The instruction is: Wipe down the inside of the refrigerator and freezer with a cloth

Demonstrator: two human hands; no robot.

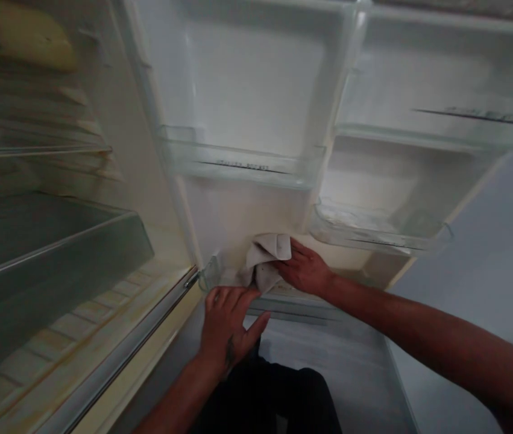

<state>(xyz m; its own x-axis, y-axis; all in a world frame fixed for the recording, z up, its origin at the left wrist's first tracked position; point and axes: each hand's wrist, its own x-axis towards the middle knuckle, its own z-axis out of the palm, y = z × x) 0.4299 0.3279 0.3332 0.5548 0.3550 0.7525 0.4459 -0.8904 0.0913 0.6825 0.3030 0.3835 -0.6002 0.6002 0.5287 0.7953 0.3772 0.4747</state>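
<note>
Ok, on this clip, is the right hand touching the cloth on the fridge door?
Touching: the head view shows the right hand with its fingers lying on the off-white cloth, which sits against the fridge door's inner liner.

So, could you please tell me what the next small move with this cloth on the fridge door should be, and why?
Probably the left hand should steady the bunched cloth, since only the right hand seems to press it against the door liner, just below the clear plastic door bin.

A crumpled off-white cloth [263, 262] pressed against the refrigerator door [247, 211].
</note>
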